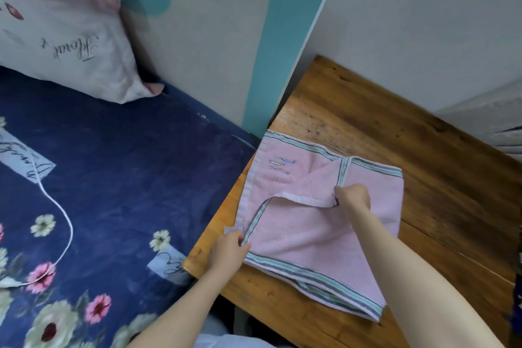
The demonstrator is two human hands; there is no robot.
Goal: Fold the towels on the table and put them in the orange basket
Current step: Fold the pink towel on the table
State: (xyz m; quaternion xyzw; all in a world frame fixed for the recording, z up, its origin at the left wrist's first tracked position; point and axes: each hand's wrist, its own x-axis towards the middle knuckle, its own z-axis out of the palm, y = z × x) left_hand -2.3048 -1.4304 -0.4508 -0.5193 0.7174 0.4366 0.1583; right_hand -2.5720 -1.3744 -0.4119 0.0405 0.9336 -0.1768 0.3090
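Note:
A pink towel with green and grey striped borders lies partly folded on the wooden table, its left edge reaching the table's left edge. My left hand pinches the towel's near-left corner at that edge. My right hand grips a folded-over corner with a striped hem near the towel's middle, lifted slightly off the layer below. No orange basket is in view.
A bed with a dark blue flowered sheet lies left of the table, with a white cord across it and a pale pink pillow at its head. A white and teal wall stands behind.

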